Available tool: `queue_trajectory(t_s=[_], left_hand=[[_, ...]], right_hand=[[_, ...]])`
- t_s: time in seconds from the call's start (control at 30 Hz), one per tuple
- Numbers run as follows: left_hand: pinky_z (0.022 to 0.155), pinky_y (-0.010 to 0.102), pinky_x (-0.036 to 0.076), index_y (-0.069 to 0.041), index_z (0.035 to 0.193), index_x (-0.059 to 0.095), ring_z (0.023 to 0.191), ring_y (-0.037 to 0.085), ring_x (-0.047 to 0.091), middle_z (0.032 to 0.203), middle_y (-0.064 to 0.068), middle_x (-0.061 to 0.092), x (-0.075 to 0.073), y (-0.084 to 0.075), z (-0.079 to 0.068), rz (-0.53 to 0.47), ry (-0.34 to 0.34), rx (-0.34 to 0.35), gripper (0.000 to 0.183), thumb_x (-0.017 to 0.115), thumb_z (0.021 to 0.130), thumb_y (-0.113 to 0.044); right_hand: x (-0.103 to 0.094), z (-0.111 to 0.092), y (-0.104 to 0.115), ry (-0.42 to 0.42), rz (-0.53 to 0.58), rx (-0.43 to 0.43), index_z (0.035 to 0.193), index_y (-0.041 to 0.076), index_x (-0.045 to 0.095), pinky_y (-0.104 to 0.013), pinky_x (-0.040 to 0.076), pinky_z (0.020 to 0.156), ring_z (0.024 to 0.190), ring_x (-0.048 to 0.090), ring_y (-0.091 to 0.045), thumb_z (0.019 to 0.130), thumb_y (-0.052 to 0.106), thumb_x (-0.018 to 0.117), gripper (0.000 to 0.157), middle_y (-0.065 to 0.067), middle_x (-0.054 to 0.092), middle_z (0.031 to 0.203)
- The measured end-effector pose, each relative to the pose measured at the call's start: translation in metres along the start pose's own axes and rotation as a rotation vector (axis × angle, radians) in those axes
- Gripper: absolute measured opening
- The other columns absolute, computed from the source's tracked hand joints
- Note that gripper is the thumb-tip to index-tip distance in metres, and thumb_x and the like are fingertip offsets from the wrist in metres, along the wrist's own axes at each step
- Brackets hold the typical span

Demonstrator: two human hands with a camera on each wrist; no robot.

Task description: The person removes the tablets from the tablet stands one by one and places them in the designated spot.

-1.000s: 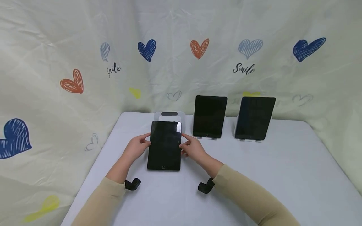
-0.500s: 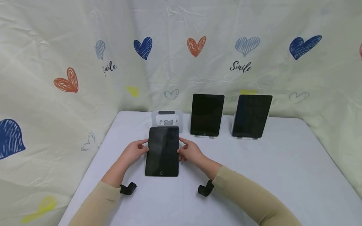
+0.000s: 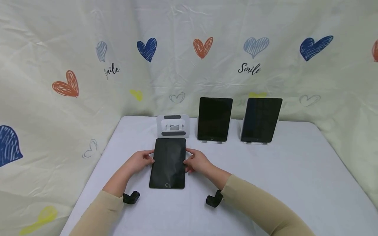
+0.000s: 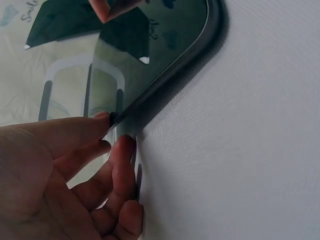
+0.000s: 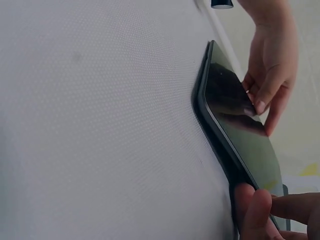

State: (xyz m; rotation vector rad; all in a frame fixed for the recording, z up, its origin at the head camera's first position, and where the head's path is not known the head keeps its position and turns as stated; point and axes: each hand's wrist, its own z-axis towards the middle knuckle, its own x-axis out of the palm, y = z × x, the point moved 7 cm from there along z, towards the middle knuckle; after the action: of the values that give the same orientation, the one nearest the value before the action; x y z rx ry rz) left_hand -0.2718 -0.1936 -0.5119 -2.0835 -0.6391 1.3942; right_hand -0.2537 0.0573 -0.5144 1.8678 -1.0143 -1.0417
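A black tablet (image 3: 167, 164) lies nearly flat, screen up, low over the table in the head view. My left hand (image 3: 138, 162) pinches its left edge between thumb and fingers, and my right hand (image 3: 198, 160) pinches the right edge. In the left wrist view, the left thumb rests at the border of the tablet (image 4: 165, 55), the other fingers curled below. The right wrist view has the right hand (image 5: 265, 212) at the near edge. Directly behind the tablet is a white stand (image 3: 173, 133) with grey pads. Whether the tablet's underside touches the table is unclear.
Two more black tablets lean upright on stands at the back, one in the middle (image 3: 215, 119) and one to the right (image 3: 261, 120). A white cloth covers the table (image 3: 280, 177). Behind it hangs a pale curtain (image 3: 224, 19) with printed hearts.
Both hands have drawn the tablet toward me, away from the white stand, and its tilt has flattened. The stand's front and lower grey pad have come into view.
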Motion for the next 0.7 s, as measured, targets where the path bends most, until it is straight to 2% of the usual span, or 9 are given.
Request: queue_trajectory(t_s=[0.1, 0.33, 0.53, 0.7], left_hand=[[0.071, 0.031, 0.044, -0.005, 0.145, 0.051, 0.078, 0.017, 0.056, 0.09, 0.003, 0.065, 0.0008, -0.0005, -0.0014, -0.004, 0.032, 0.022, 0.057, 0.068, 0.092, -0.011], [0.065, 0.029, 0.04, -0.003, 0.145, 0.049, 0.073, 0.016, 0.049, 0.092, 0.002, 0.06, 0.0049, 0.0002, -0.0019, 0.016, 0.091, 0.061, 0.059, 0.07, 0.091, -0.01], [0.068, 0.031, 0.039, -0.001, 0.141, 0.053, 0.074, 0.017, 0.047, 0.089, 0.003, 0.056, 0.0066, 0.0007, 0.0, 0.031, 0.092, 0.109, 0.056, 0.072, 0.089, -0.009], [0.071, 0.032, 0.039, -0.003, 0.14, 0.056, 0.078, 0.017, 0.048, 0.087, 0.002, 0.055, 0.0056, 0.0002, -0.0007, 0.056, 0.091, 0.109, 0.055, 0.073, 0.088, -0.01]], right_hand=[[0.0011, -0.0013, 0.0004, 0.009, -0.015, 0.003, 0.153, 0.009, 0.038, -0.029, 0.054, 0.055, 0.056, 0.065, -0.017, 0.093, 0.003, 0.065, 0.066, -0.01, 0.069, 0.08], [0.0031, -0.0021, -0.0023, 0.024, -0.051, 0.037, 0.153, 0.008, 0.038, -0.027, 0.053, 0.053, 0.054, 0.065, -0.017, 0.093, 0.004, 0.066, 0.066, -0.01, 0.068, 0.078], [0.0032, -0.0035, -0.0014, 0.036, -0.078, 0.056, 0.152, 0.006, 0.037, -0.027, 0.053, 0.052, 0.055, 0.065, -0.019, 0.093, 0.004, 0.066, 0.066, -0.012, 0.068, 0.077], [0.0051, -0.0058, 0.0005, 0.045, -0.102, 0.08, 0.152, 0.005, 0.037, -0.026, 0.052, 0.05, 0.053, 0.064, -0.018, 0.093, 0.004, 0.066, 0.066, -0.012, 0.067, 0.074]])
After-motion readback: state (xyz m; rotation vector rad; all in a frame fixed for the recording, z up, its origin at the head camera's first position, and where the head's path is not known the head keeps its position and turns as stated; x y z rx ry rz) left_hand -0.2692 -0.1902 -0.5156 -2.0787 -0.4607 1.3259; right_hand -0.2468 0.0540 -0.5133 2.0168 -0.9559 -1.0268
